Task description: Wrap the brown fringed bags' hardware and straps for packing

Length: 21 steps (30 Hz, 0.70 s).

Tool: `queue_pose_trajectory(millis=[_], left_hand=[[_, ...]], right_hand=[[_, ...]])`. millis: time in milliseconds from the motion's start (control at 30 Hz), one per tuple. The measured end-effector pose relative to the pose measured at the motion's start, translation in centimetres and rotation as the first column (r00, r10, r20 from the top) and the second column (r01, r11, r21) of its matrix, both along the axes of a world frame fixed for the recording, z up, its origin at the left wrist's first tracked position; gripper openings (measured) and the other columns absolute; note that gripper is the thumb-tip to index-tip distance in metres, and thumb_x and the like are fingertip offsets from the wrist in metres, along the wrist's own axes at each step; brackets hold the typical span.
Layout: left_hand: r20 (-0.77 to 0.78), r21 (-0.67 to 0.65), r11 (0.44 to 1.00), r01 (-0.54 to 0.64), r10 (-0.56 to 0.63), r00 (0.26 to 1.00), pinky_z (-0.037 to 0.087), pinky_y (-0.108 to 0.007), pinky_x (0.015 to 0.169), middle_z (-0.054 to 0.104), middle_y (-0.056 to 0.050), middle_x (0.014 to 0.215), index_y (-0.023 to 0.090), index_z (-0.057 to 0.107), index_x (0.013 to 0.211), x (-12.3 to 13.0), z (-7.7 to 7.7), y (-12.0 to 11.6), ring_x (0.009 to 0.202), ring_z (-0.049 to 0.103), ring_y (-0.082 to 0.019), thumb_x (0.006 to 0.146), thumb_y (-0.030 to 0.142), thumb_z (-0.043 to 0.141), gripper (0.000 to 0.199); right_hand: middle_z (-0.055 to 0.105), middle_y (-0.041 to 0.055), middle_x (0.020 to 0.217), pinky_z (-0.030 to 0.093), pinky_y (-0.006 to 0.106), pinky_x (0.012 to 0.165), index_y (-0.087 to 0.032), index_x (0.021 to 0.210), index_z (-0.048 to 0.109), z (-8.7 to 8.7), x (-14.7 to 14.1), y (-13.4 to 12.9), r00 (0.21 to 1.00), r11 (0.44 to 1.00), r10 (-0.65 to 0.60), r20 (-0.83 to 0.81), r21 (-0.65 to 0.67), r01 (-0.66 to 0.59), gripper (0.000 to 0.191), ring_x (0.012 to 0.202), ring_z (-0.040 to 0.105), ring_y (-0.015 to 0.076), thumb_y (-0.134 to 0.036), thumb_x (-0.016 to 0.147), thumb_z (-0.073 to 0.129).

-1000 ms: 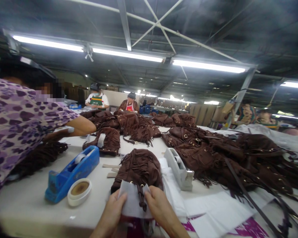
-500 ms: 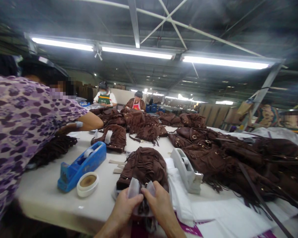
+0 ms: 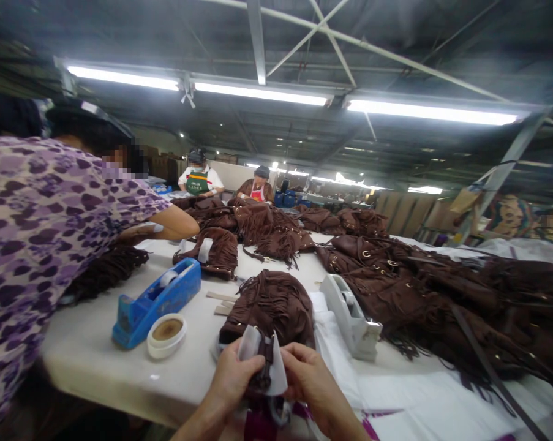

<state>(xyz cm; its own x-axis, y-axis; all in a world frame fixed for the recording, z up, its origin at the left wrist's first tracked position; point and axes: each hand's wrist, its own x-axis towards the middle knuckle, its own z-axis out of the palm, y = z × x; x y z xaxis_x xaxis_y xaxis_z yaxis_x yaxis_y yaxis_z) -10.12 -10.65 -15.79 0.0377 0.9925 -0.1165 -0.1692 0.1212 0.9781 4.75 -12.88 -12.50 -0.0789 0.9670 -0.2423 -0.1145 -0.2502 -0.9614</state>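
A brown fringed bag (image 3: 276, 303) lies on the table right in front of me. At its near end, a thin white wrapping sheet (image 3: 278, 370) is folded up on both sides of a dark strap (image 3: 266, 355) with metal fittings. My left hand (image 3: 230, 373) pinches the sheet's left side, its thumb pressed near the strap. The right side of the sheet is held between the thumb and fingers of my right hand (image 3: 310, 376). Some of the strap's lower part is hidden by the sheet and hands.
A blue tape dispenser (image 3: 159, 303) and a white tape roll (image 3: 166, 335) stand left; a grey tape dispenser (image 3: 349, 315) stands right. Brown bags (image 3: 432, 288) are heaped to the right and far side. White sheets (image 3: 423, 398) lie near right. A co-worker (image 3: 74, 214) leans in at left.
My right hand has shifted a little right and drawn its side of the white sheet outward, so the dark strap between the two sides shows more. My left hand keeps its pinch.
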Motion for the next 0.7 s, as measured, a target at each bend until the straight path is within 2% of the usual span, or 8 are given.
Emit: queue_pose_trajectory(millis=[67, 200, 267, 367, 467, 533, 600, 700], left_hand=[[0.005, -0.002, 1.000, 0.029, -0.029, 1.000, 0.050, -0.026, 0.059, 0.070, -0.003, 0.070, 0.012, 0.068, 0.087, 0.1, 0.3, -0.1, 0.066, 0.062, -0.020, 0.059, 0.022, 0.069, 0.030], [-0.042, 0.067, 0.994, 0.088, -0.086, 0.995, 0.047, -0.024, 0.057, 0.067, -0.002, 0.069, 0.012, 0.067, 0.087, 0.0, 1.0, -0.3, 0.067, 0.060, -0.019, 0.061, 0.028, 0.071, 0.031], [-0.108, 0.143, 0.983, 0.114, -0.099, 0.989, 0.046, -0.024, 0.058, 0.066, -0.001, 0.069, 0.012, 0.067, 0.085, -0.1, 1.3, -0.4, 0.068, 0.059, -0.019, 0.064, 0.027, 0.067, 0.026], [-0.203, 0.178, 0.968, 0.178, -0.140, 0.969, 0.045, -0.024, 0.057, 0.065, -0.002, 0.069, 0.012, 0.067, 0.082, -0.5, 1.7, -0.5, 0.067, 0.059, -0.019, 0.065, 0.025, 0.063, 0.022], [-0.215, -0.006, 0.975, 0.224, -0.219, 0.952, 0.046, -0.026, 0.052, 0.066, -0.003, 0.072, 0.013, 0.065, 0.088, -1.0, 2.0, -0.2, 0.064, 0.061, -0.021, 0.067, 0.026, 0.057, 0.026], [-0.237, -0.113, 0.970, 0.214, -0.236, 0.943, 0.044, -0.027, 0.049, 0.065, -0.004, 0.070, 0.014, 0.064, 0.090, -1.3, 2.2, 0.1, 0.062, 0.061, -0.022, 0.072, 0.029, 0.049, 0.027], [-0.352, -0.032, 0.977, 0.211, -0.209, 0.912, 0.043, -0.027, 0.051, 0.064, -0.004, 0.069, 0.014, 0.064, 0.084, -1.4, 2.5, 0.2, 0.064, 0.061, -0.022, 0.077, 0.030, 0.045, 0.026], [-0.583, 0.219, 0.950, 0.221, -0.054, 0.810, 0.038, -0.024, 0.059, 0.063, -0.003, 0.068, 0.016, 0.062, 0.071, -1.5, 2.9, 0.0, 0.067, 0.059, -0.019, 0.079, 0.024, 0.045, 0.020]], right_hand=[[0.050, -0.0059, 0.053, 0.038, 0.017, 0.038, -0.019, 0.066, 0.051, -0.5, -0.6, 0.7, 0.986, 0.996, -0.084, 0.145, 0.054, 0.077, 0.031, 0.046, 0.051, 0.0100, -0.043, 0.061, 0.071], [0.047, -0.0052, 0.053, 0.031, 0.018, 0.033, -0.021, 0.063, 0.048, -1.2, -1.4, 1.6, 0.880, 0.960, -0.223, 0.419, 0.253, 0.123, 0.021, 0.047, 0.046, 0.0116, -0.036, 0.063, 0.062], [0.046, -0.0056, 0.053, 0.032, 0.019, 0.036, -0.021, 0.064, 0.048, -1.3, -1.5, 1.7, 0.878, 0.946, -0.231, 0.420, 0.308, 0.102, 0.018, 0.047, 0.045, 0.0109, -0.035, 0.066, 0.059], [0.046, -0.0065, 0.055, 0.033, 0.018, 0.042, -0.019, 0.072, 0.054, -1.4, -1.3, 1.4, 0.935, 0.951, -0.144, 0.324, 0.305, 0.041, 0.018, 0.049, 0.043, 0.0092, -0.034, 0.065, 0.060], [0.046, -0.0070, 0.057, 0.030, 0.018, 0.042, -0.018, 0.077, 0.056, -1.3, -1.2, 1.1, 0.968, 0.967, -0.073, 0.239, 0.253, 0.010, 0.025, 0.048, 0.041, 0.0083, -0.037, 0.062, 0.064], [0.045, -0.0076, 0.057, 0.028, 0.018, 0.040, -0.018, 0.078, 0.057, -1.2, -1.2, 1.1, 0.969, 0.972, -0.070, 0.235, 0.236, 0.013, 0.029, 0.046, 0.038, 0.0078, -0.038, 0.060, 0.065], [0.043, -0.0083, 0.056, 0.026, 0.019, 0.037, -0.018, 0.078, 0.057, -1.3, -1.4, 1.2, 0.959, 0.973, -0.090, 0.269, 0.228, 0.027, 0.029, 0.044, 0.035, 0.0077, -0.040, 0.061, 0.065], [0.042, -0.0086, 0.055, 0.027, 0.018, 0.037, -0.019, 0.077, 0.058, -1.6, -1.7, 1.5, 0.928, 0.968, -0.125, 0.352, 0.248, 0.036, 0.024, 0.044, 0.035, 0.0079, -0.038, 0.064, 0.064]])
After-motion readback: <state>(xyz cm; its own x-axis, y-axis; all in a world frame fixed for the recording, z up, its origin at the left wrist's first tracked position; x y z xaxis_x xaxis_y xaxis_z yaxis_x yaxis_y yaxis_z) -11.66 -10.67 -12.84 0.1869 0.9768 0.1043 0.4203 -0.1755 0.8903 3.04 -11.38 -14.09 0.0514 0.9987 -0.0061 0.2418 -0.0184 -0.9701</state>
